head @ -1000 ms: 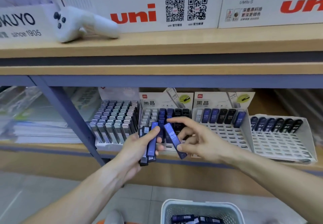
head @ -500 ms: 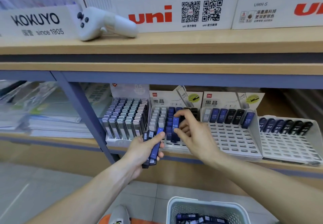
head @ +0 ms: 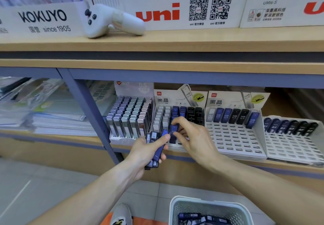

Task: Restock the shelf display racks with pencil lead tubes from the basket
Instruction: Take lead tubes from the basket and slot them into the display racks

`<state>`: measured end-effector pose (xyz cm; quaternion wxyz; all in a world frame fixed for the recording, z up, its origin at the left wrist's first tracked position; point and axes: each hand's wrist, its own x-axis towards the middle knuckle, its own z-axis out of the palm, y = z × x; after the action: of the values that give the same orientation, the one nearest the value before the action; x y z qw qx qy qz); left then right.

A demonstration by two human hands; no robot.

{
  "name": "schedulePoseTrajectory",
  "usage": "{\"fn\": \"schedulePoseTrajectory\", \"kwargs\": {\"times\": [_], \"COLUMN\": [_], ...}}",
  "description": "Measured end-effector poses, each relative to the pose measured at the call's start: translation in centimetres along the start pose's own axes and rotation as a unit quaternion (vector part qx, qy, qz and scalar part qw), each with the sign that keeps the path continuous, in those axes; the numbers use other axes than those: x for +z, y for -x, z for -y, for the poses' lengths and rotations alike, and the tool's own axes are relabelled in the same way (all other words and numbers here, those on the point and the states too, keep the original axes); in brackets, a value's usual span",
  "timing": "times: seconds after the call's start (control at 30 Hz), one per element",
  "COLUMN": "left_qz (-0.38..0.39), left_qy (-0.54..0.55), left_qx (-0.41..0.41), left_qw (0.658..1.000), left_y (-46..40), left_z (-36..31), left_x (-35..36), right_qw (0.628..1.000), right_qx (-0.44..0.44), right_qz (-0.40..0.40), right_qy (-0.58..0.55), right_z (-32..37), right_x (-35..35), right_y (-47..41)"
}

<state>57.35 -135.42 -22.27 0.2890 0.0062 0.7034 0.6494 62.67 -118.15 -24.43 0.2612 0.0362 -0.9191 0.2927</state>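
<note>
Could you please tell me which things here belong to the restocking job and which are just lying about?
Part of the job:
- blue lead tube, pinched by the right hand at the rack
- bundle of tubes gripped in the left hand
- basket holding more tubes
- two nearly empty racks

Lying about:
- white controller on the upper shelf
- stacked folders
- uni display box

Blue tube, white slotted rack, white mesh basket.
</note>
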Motion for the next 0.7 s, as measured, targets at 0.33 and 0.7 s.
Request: {"fn": "schedulePoseTrajectory", "kwargs": {"times": [0.33,0.7], "left_qz": [-0.003,0.047], "left_qy": [0.007,-0.009], "left_qx": [-0.008,-0.032], "left_qw": [1.000,0.998], "left_y": [0.5,1.0], "left_z": [-0.4,-0.4], "left_x": [0.2,2.1], "right_qw": [0.999,0.889], "right_qx": [0.037,0.297], "right_qz": [-0.008,0.036], "right_qy": [0.007,-0.346], "right_z": [0.4,1.3], "right_x": [0.1,-2.1], "right_y": [0.2,0.7]}}
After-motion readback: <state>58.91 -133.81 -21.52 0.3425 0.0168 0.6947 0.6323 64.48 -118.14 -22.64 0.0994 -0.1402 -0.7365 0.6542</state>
